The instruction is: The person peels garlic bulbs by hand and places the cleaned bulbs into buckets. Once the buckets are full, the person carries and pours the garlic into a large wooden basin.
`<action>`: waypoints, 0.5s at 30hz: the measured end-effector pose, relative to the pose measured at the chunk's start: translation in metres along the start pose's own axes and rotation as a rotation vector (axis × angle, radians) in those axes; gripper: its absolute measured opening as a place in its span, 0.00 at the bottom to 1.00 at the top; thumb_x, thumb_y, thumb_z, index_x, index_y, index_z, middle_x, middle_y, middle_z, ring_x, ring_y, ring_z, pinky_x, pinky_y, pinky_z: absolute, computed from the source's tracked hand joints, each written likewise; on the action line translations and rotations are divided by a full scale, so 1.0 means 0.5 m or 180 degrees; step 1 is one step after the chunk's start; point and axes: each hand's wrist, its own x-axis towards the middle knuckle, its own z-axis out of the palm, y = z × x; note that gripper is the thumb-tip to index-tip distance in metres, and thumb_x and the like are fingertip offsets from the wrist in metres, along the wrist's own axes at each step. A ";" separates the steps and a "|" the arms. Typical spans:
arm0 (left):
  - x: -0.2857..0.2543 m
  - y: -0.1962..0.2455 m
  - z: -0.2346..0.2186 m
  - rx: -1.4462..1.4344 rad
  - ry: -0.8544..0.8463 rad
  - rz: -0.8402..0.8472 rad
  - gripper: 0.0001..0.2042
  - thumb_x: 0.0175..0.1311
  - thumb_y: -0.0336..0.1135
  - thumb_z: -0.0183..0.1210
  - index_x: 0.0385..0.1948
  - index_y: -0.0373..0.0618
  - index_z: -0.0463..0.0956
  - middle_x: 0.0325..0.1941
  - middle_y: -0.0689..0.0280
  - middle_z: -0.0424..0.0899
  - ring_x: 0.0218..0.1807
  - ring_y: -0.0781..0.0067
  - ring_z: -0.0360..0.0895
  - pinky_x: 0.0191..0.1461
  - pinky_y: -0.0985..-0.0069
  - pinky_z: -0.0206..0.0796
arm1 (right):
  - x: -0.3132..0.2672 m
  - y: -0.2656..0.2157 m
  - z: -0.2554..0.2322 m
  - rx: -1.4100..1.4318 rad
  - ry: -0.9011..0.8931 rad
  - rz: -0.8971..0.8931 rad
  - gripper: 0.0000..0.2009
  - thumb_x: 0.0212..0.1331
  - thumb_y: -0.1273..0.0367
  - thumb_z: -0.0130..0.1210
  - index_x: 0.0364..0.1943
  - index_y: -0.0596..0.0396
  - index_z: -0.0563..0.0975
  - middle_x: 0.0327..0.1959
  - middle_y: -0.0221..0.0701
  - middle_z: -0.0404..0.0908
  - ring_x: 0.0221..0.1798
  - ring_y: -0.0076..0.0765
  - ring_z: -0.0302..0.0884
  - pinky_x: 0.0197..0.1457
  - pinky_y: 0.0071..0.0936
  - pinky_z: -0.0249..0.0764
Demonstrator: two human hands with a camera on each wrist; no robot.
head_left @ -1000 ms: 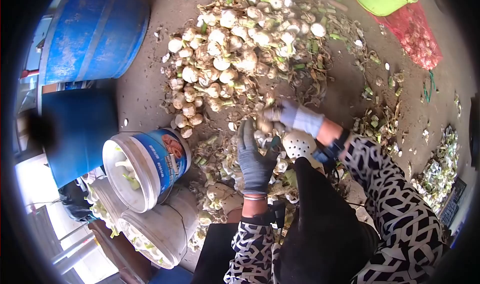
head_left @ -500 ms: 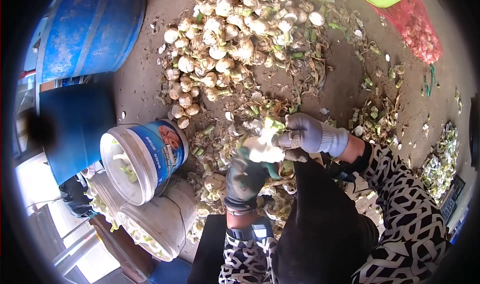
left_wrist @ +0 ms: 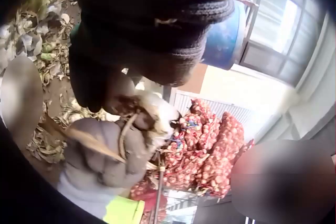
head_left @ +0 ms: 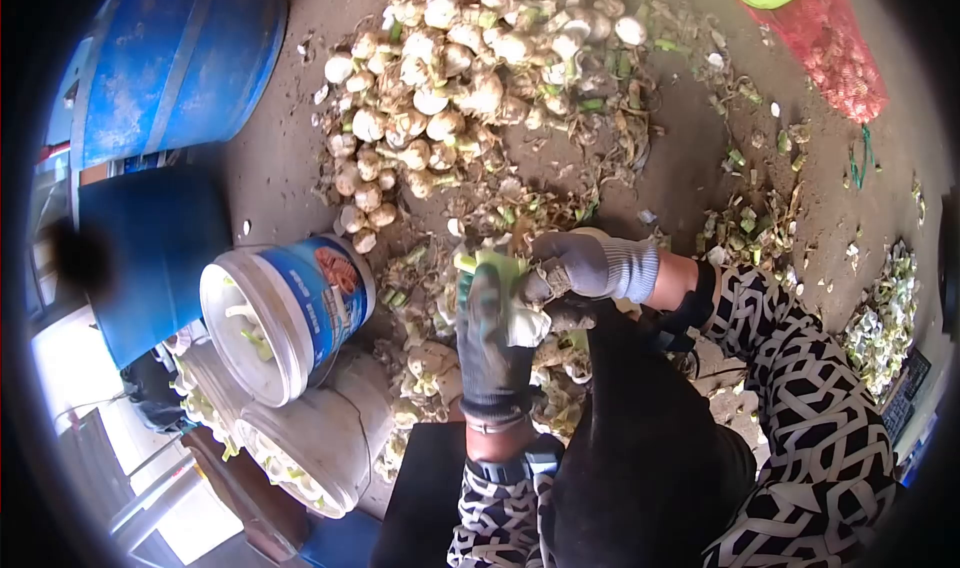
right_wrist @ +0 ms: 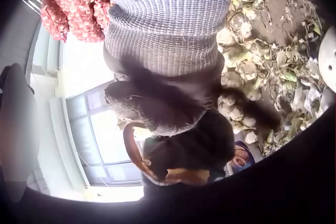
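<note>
A white garlic bulb (head_left: 527, 325) with a pale green stalk (head_left: 488, 264) is held between both gloved hands above the scraps. My left hand (head_left: 497, 333) grips it from the left, its fingers along the stalk side. From the right, my right hand (head_left: 592, 268) pinches the bulb's dry outer skin. A brown strip of skin (left_wrist: 94, 144) lies across the right glove's fingers in the left wrist view. In the right wrist view a curled skin strip (right_wrist: 137, 153) hangs below the right glove. The left hand's own fingers partly hide the bulb.
A large heap of garlic (head_left: 430, 98) lies ahead on the floor. Left stand a labelled white bucket (head_left: 330, 298), another bucket (head_left: 340, 418) with cut pieces and a blue barrel (head_left: 180, 68). A red net bag (head_left: 835, 58) lies at far right; peel scraps (head_left: 760, 228) litter the floor.
The right hand has come back from the heap's near edge with a bulb to the left hand. Since then the bulb has turned, its stalk now toward the left, and the left hand has moved up around it.
</note>
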 end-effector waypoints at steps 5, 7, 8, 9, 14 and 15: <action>0.027 -0.030 0.011 -0.5289 0.0781 -0.1782 0.20 0.54 0.41 0.65 0.46 0.45 0.73 0.44 0.61 0.77 0.50 0.62 0.76 0.55 0.67 0.71 | 0.001 0.042 -0.017 0.2266 -0.1664 -0.1930 0.22 0.65 0.54 0.50 0.31 0.63 0.77 0.17 0.36 0.75 0.11 0.29 0.71 0.09 0.24 0.66; 0.016 -0.071 -0.010 -0.5967 0.0754 -0.1495 0.19 0.62 0.48 0.56 0.49 0.49 0.76 0.54 0.60 0.79 0.62 0.57 0.72 0.64 0.44 0.62 | -0.018 0.094 -0.075 0.2935 -0.2316 -0.1278 0.32 0.67 0.47 0.37 0.36 0.69 0.74 0.24 0.38 0.77 0.13 0.32 0.73 0.10 0.25 0.70; 0.018 -0.066 -0.016 -0.5512 0.0780 -0.1527 0.19 0.63 0.49 0.55 0.51 0.50 0.76 0.57 0.61 0.78 0.65 0.57 0.69 0.66 0.42 0.58 | -0.059 0.105 -0.088 0.2685 -0.1709 -0.1312 0.34 0.68 0.46 0.31 0.34 0.68 0.75 0.24 0.40 0.77 0.13 0.34 0.74 0.10 0.26 0.70; 0.018 -0.061 -0.023 -0.5056 0.0807 -0.1552 0.19 0.63 0.49 0.54 0.52 0.52 0.76 0.59 0.63 0.77 0.67 0.56 0.66 0.68 0.40 0.53 | -0.091 0.117 -0.097 0.2606 -0.1500 -0.1437 0.29 0.69 0.51 0.35 0.34 0.67 0.77 0.26 0.41 0.79 0.14 0.36 0.74 0.08 0.27 0.69; 0.032 -0.049 -0.026 -0.6003 0.1032 -0.1804 0.19 0.64 0.50 0.52 0.52 0.53 0.76 0.58 0.65 0.78 0.66 0.58 0.67 0.70 0.44 0.52 | -0.240 0.142 -0.140 0.0654 0.0606 -0.0646 0.17 0.63 0.59 0.53 0.38 0.62 0.80 0.33 0.37 0.83 0.28 0.33 0.81 0.31 0.28 0.78; 0.032 -0.044 -0.028 -0.5878 0.1161 -0.1822 0.18 0.63 0.51 0.54 0.48 0.52 0.77 0.57 0.66 0.79 0.65 0.58 0.67 0.69 0.46 0.53 | -0.254 0.137 -0.153 -0.0788 0.1002 0.0007 0.17 0.61 0.58 0.54 0.37 0.60 0.81 0.34 0.37 0.84 0.29 0.34 0.82 0.33 0.30 0.78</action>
